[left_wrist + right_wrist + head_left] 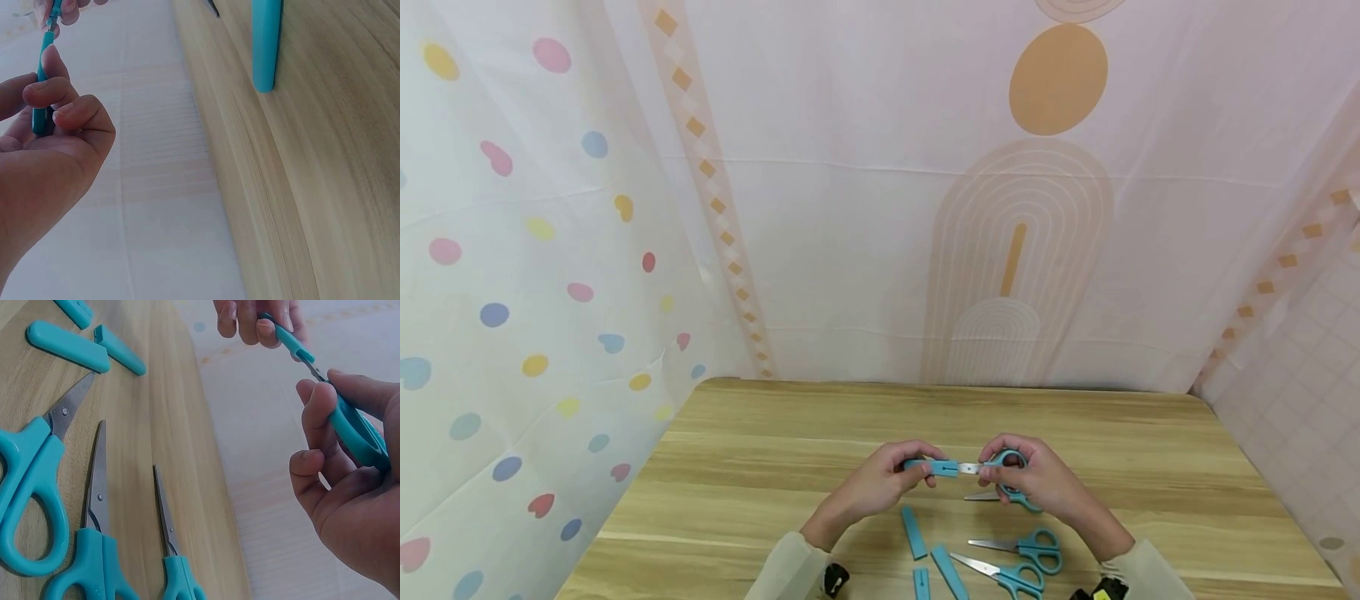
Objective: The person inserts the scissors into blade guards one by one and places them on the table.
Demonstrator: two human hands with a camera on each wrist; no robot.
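Observation:
Over the table, my left hand (878, 482) pinches a teal blade cover (946, 468) between thumb and fingers. My right hand (1043, 479) grips a pair of scissors by its teal handles (357, 434). The blades of these scissors sit partly inside the cover, with a short silver stretch (969, 468) showing between the two hands. Below the hands lie three more pairs of scissors: one (1024, 499) under the right hand, one (1037, 548) nearer, and one (1017, 577) nearest, its blades bare.
Three loose teal covers lie left of the scissors: one (913, 533) farther back, one (950, 572) slanting beside the nearest blades, and a short-looking one (921, 583) at the frame's bottom. The wooden table (760, 425) ends at a patterned cloth backdrop (850, 250).

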